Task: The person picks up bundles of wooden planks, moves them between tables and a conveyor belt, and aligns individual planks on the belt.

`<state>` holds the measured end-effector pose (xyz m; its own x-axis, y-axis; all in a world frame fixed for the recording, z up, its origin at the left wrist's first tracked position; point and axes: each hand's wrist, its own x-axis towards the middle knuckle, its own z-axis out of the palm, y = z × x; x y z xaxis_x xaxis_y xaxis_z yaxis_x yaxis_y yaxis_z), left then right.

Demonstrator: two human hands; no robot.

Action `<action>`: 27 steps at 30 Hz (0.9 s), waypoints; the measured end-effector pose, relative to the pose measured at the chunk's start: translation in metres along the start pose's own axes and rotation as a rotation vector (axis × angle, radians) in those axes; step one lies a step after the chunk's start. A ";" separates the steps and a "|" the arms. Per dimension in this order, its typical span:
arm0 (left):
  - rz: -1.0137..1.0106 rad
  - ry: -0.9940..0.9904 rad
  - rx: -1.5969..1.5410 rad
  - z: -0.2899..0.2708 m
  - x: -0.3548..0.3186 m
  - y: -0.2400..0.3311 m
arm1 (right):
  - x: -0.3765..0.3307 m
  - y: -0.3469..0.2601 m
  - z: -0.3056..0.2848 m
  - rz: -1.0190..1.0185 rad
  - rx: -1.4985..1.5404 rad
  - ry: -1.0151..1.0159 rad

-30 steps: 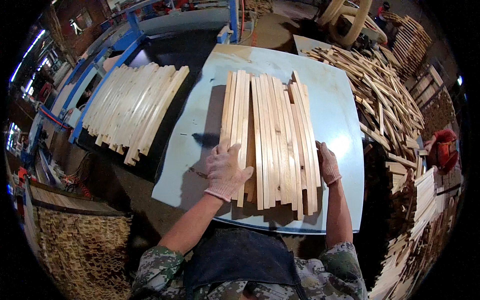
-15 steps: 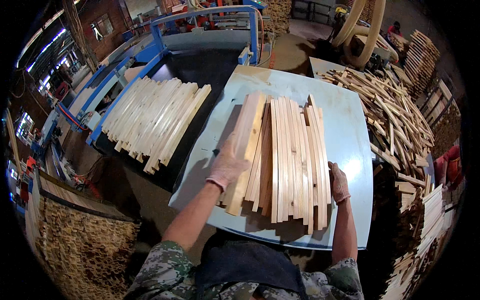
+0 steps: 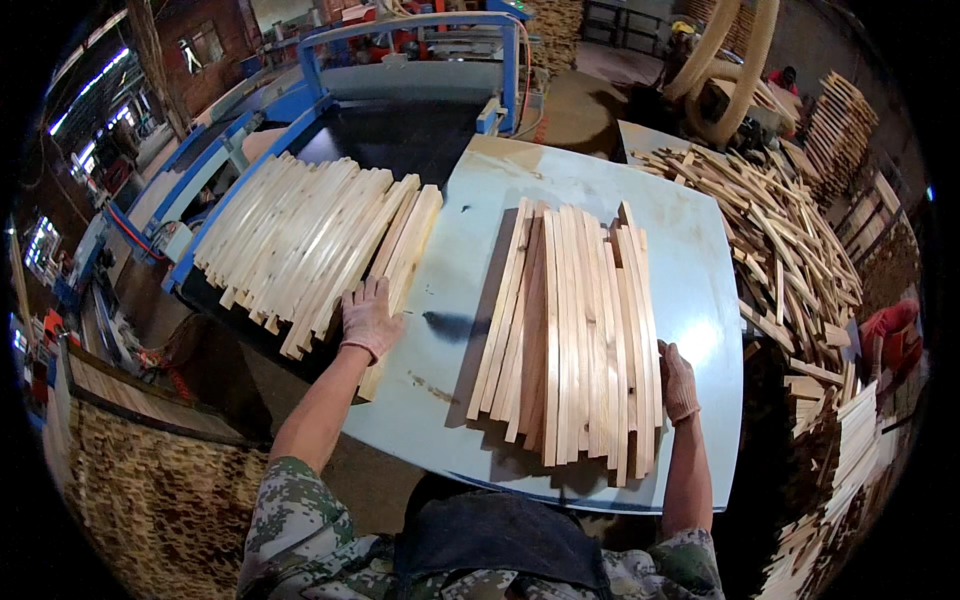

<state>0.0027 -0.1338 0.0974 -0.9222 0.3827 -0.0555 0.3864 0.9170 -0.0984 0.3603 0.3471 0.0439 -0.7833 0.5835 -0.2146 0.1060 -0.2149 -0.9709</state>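
Observation:
My left hand (image 3: 371,318), in a pale work glove, is closed round a pair of wooden strips (image 3: 414,236) at the right end of a row of strips (image 3: 290,235) on a black belt (image 3: 400,132). The near end of the held strips juts over the table edge. A second batch of strips (image 3: 580,335) lies side by side on the light blue table (image 3: 690,240), their ends uneven. At its right edge is my right hand (image 3: 679,384), also gloved, its fingers stretched along the outermost strip and holding nothing.
A blue machine frame (image 3: 410,30) spans the belt at the back. To the right lies a heap of loose strips (image 3: 790,230), below a thick hose (image 3: 715,125). A tall stack of wood (image 3: 165,490) stands at the lower left.
My left hand has carried strips leftward from the table batch to the right end of the belt row. My right hand has stayed by the batch's right edge.

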 end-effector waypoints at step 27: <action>0.049 -0.034 -0.606 0.018 -0.015 0.056 | -0.005 -0.003 0.003 0.008 0.044 0.075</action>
<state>0.0386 -0.0901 0.0745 -0.8986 0.4316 -0.0788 0.3429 0.8029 0.4876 0.3621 0.3423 0.0484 -0.7341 0.6383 -0.2317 0.0841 -0.2531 -0.9638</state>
